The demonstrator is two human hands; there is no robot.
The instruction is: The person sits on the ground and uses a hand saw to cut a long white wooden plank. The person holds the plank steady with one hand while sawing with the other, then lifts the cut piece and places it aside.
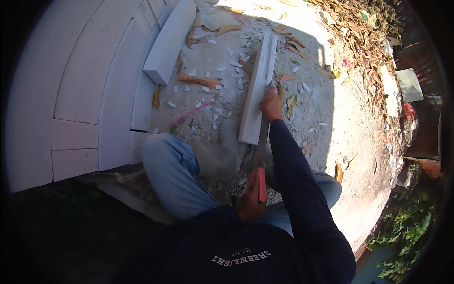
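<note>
Head view: left fingers [250, 195] clamped on red saw handle [262, 187]; right fingers [270, 101] clamped on blade [261, 144], white block [251, 102] alongside.

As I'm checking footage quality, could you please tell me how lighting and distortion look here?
Head view: sunlit ground at right glares near-white; the long white block lies in shade; lower left is almost black; stacked blocks show curved seams.

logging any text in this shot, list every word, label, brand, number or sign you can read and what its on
Dark shirt: one arched line of pale lettering; I won't copy its wording.
Same shirt, above it in the picture: smaller print, too small to read reliably.
Saw, white block: none I can make out.
</note>
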